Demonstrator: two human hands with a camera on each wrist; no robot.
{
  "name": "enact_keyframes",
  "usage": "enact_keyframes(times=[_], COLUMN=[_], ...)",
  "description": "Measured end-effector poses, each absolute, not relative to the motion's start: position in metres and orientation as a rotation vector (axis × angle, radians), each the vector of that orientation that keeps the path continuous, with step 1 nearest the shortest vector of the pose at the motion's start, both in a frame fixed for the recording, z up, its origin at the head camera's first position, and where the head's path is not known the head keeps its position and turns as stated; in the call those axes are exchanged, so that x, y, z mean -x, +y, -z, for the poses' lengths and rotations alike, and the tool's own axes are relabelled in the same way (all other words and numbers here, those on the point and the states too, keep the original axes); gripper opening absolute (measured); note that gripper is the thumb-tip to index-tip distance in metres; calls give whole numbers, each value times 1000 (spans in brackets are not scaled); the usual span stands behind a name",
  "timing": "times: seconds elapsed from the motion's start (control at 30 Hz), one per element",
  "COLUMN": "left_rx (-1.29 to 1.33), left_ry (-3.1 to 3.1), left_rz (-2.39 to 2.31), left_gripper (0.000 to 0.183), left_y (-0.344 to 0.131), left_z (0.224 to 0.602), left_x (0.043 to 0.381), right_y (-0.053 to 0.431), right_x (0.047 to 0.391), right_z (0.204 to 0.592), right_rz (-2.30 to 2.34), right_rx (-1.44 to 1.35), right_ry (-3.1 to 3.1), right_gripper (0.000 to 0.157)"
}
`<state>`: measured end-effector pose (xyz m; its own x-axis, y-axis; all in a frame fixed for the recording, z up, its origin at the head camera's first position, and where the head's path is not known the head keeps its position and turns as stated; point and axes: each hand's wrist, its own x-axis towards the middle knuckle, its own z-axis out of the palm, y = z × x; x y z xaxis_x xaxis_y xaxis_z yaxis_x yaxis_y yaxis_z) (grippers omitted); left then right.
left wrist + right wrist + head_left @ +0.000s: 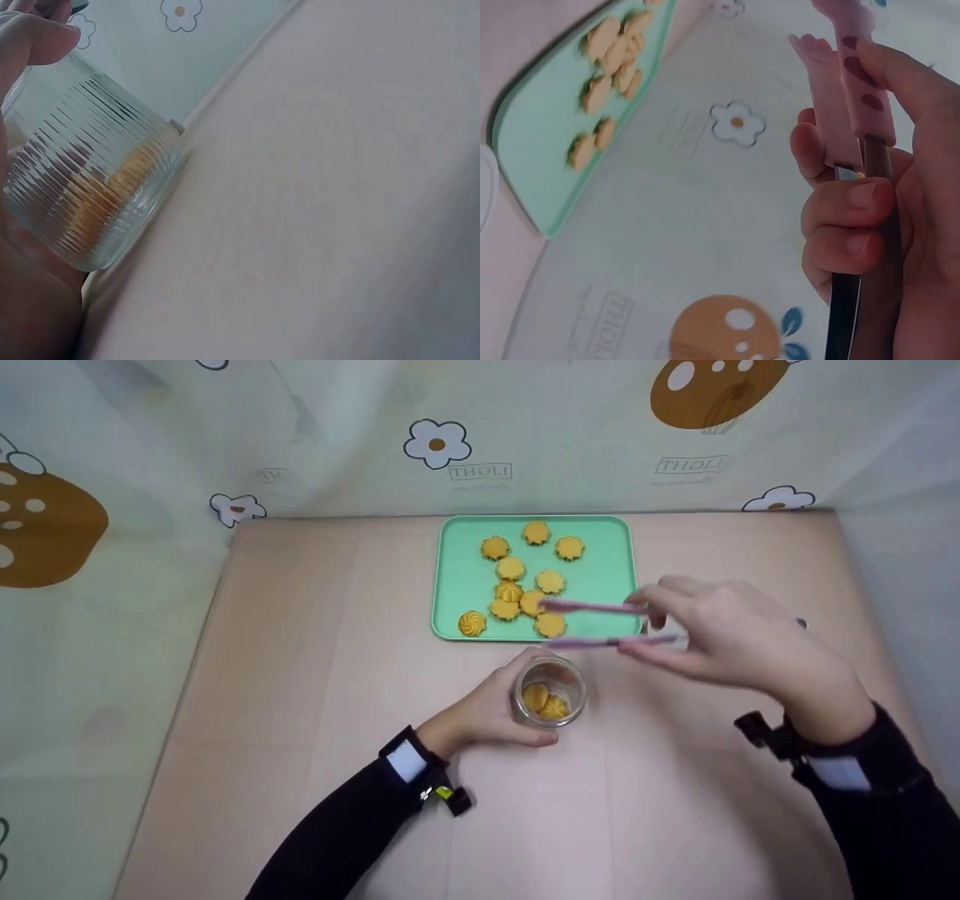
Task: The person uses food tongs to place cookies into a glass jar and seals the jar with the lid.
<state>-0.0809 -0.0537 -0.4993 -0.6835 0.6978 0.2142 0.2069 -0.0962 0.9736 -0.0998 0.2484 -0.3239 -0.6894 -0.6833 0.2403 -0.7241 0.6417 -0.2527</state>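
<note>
My left hand (pixel 491 716) is wrapped round a glass jar (pixel 551 725), whose open mouth faces up in the head view. Inside lie a couple of golden butter cookies (pixel 553 706). The left wrist view shows the jar's ribbed wall (pixel 97 112) and the cookies through it, slightly blurred. In my right hand (pixel 742 637) are tongs (pixel 589 607) with pink tips and metal arms. Their tips stand apart with nothing between them, above the tray's front edge near the jar. In the right wrist view, thumb and fingers grip both arms of the tongs (pixel 866 90).
A green tray (pixel 604 585) at the back of the table (pixel 375 585) bears several flower-shaped cookies (pixel 550 581), some touching or overlapping. One swirl cookie (pixel 472 623) lies at its front left corner. A patterned cloth (pixel 360 450) hangs behind the table.
</note>
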Motion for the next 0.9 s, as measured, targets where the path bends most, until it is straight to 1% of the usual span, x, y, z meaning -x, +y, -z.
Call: enact_keyframes(times=[0.1, 0.17, 0.3, 0.4, 0.6, 0.73, 0.9], left_rx=[-996, -991, -990, -996, -1000, -1001, -1002], left_ry=[1814, 1810, 1804, 1803, 1796, 1781, 1775], left_rz=[-1845, -1844, -1835, -1831, -1829, -1842, -1845], left_gripper=[87, 86, 86, 86, 85, 84, 84], left_y=[-54, -55, -54, -53, -50, -51, -52], left_z=[499, 499, 499, 498, 498, 497, 496], left_x=[81, 81, 80, 81, 81, 81, 81], right_y=[250, 249, 248, 249, 253, 253, 250], right_x=[129, 149, 184, 202, 225, 231, 233], right_z=[332, 341, 364, 379, 401, 409, 417], right_rz=[-545, -564, -576, -576, -590, -610, -631], right_rx=[-1049, -928, -647, -498, -342, -319, -337], right_ry=[-2817, -2899, -3060, -3123, -3214, -3251, -3248], right_gripper=[38, 42, 57, 65, 69, 68, 71])
